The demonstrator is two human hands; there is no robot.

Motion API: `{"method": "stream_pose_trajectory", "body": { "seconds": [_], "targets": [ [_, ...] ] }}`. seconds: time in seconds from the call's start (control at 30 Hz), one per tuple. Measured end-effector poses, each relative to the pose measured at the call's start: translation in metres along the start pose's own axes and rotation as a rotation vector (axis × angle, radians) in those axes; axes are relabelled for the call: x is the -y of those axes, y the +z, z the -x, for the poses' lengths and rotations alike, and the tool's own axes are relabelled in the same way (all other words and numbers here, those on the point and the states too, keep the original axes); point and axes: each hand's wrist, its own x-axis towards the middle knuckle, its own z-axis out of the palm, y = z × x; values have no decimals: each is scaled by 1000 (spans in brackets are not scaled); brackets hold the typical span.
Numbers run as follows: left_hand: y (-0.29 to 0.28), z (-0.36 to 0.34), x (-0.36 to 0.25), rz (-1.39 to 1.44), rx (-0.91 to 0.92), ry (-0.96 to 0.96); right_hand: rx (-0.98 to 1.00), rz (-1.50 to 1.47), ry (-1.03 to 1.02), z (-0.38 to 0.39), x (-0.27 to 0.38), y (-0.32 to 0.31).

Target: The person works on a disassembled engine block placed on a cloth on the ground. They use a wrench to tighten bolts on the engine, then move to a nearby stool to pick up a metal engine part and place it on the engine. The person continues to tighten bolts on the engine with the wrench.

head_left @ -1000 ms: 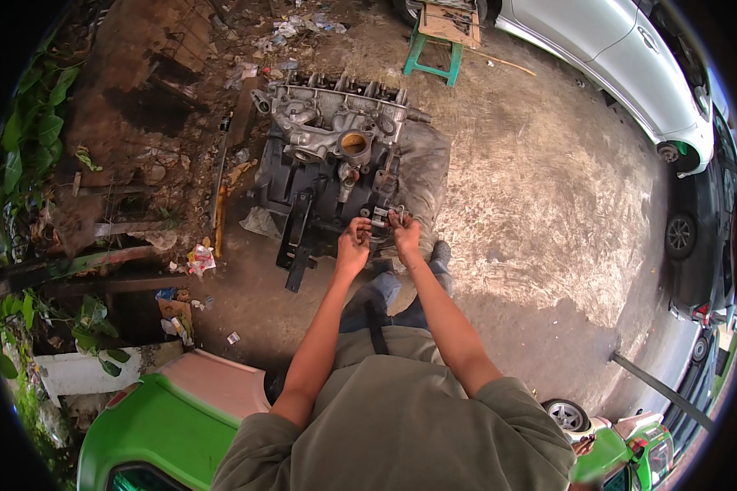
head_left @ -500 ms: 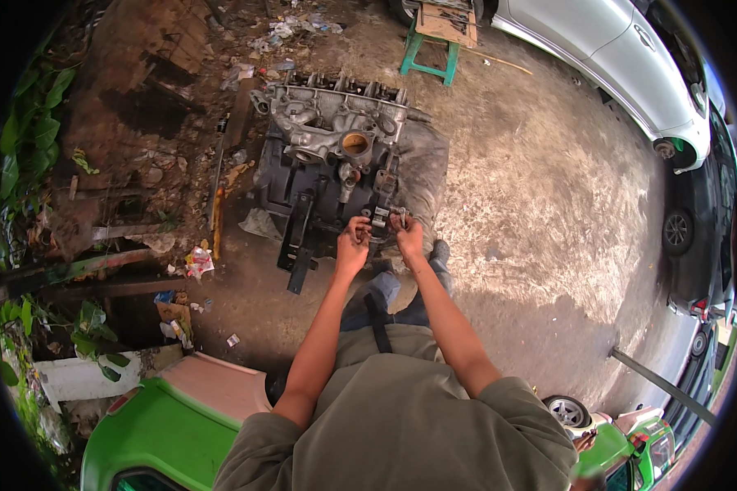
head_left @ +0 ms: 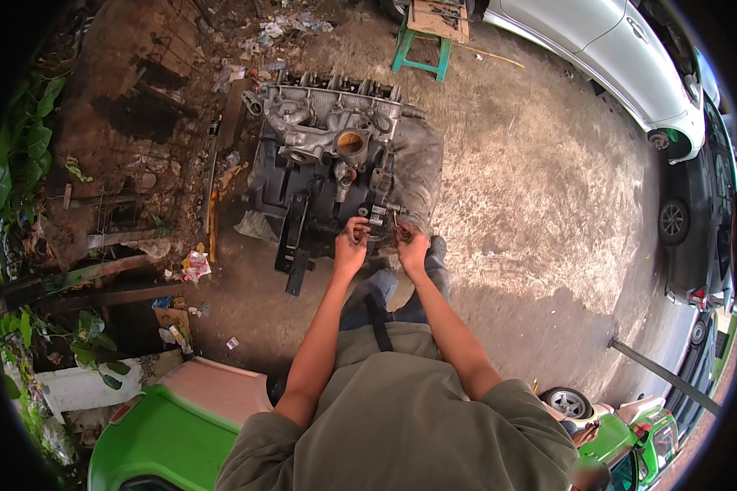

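Observation:
A bare engine block lies on the ground before me, with a grey metal cylinder head on its far side. A round opening with a brownish inside faces up in the castings. At the block's near right edge is a small silvery metal part. My left hand is closed just left of it, fingers curled; what they grip is hidden. My right hand is closed to its right, beside a short shiny metal piece; whether the fingers hold that piece is too small to tell.
A dark metal bracket sticks out toward me at the block's near left. A grey cloth lies under the block's right side. A green-legged stool bears tools. Parked cars stand right; litter and planks lie left. Another person's hand shows at lower right.
My right hand has drawn slightly nearer to me, and the metal piece by its fingers now shows differently. My left hand stays near the same spot. The whole view has shifted slightly.

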Motion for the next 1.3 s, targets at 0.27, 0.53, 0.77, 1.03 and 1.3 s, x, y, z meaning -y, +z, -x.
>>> {"method": "stream_pose_trajectory", "body": {
  "seconds": [0.27,0.53,0.77,1.03,1.3],
  "targets": [
    [-1,1,3,46,-14,25,-21,-14,-115,-3,7,6],
    [-2,4,7,50,-9,21,39,89,-236,-14,-1,3],
    [-5,5,5,64,-1,-31,112,196,-367,-19,13,0],
    [-5,3,4,48,0,-37,43,345,-506,-10,11,4],
    [-13,6,-5,62,43,-116,378,62,179,-37,34,-7]
  ]
}}
